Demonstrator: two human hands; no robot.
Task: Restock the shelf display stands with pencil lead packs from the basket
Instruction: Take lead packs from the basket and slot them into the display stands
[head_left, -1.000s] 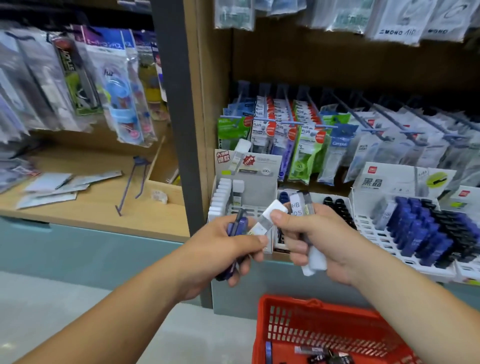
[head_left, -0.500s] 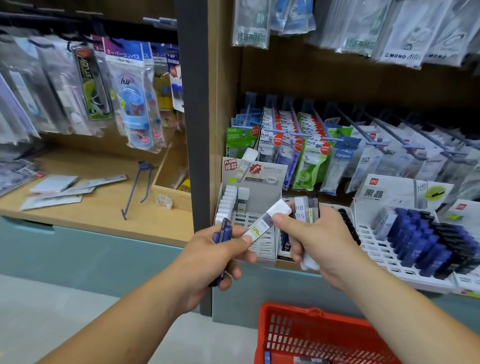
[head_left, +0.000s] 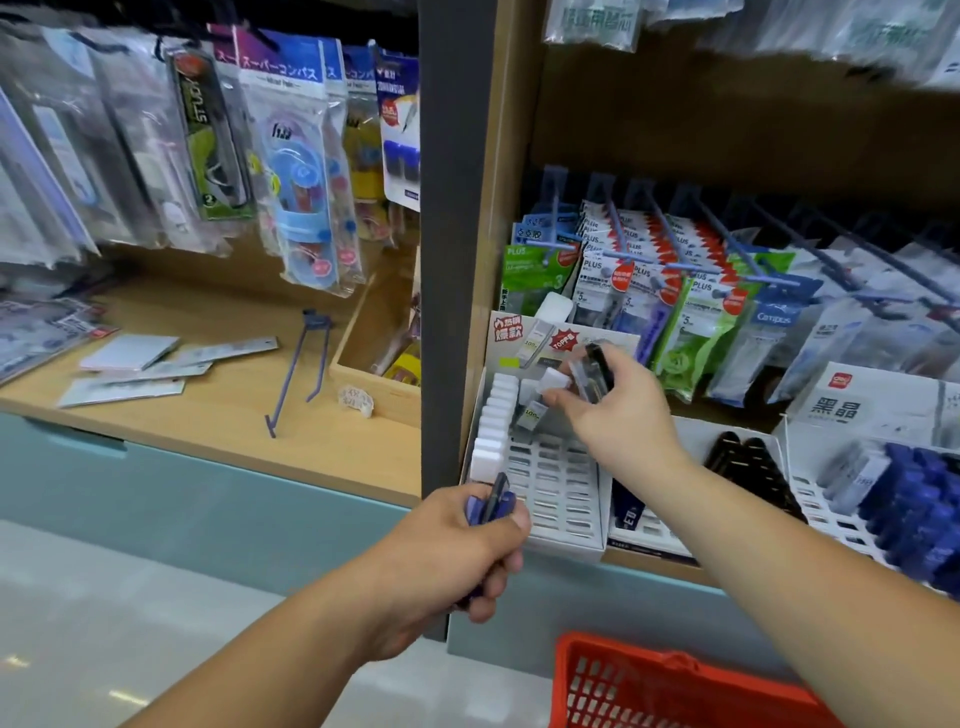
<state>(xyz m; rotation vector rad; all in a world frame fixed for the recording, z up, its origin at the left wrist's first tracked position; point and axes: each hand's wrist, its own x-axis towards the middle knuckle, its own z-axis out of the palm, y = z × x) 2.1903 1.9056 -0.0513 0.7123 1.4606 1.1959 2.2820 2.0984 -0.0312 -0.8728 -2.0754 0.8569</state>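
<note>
The right hand (head_left: 618, 410) reaches over the back rows of the white stand (head_left: 550, 483) on the shelf. Its grip is closed. Thumb and forefinger pinch a white-capped pack (head_left: 551, 385), tilted cap-up, its lower end aimed at a slot beside the row of white packs (head_left: 496, 421) that fills the stand's left column. Whether the end has entered the slot cannot be told. The other fingers curl round a few dark packs (head_left: 595, 371) held against the palm. This probably lets one pack be fed out at a time without a trip back to the basket (head_left: 649, 657). The basket sits low in front of the shelf, and its contents are out of sight.

The left hand (head_left: 457, 551) waits just in front of the stand's front edge. Its grip is a tight fist round a bundle of blue packs (head_left: 491, 506), whose ends poke out above the thumb. The stock looks sorted by colour: similar blue stock stands in the far stand (head_left: 914, 499) to the right, and black packs (head_left: 743, 462) stand in the one between. Each hand probably carries what belongs in a different stand.

Most slots of the white stand are bare, so the restocking looks to be at an early stage. The slots are narrow, so a pack likely has to go in end-first and upright or it will catch on the grid.
</note>
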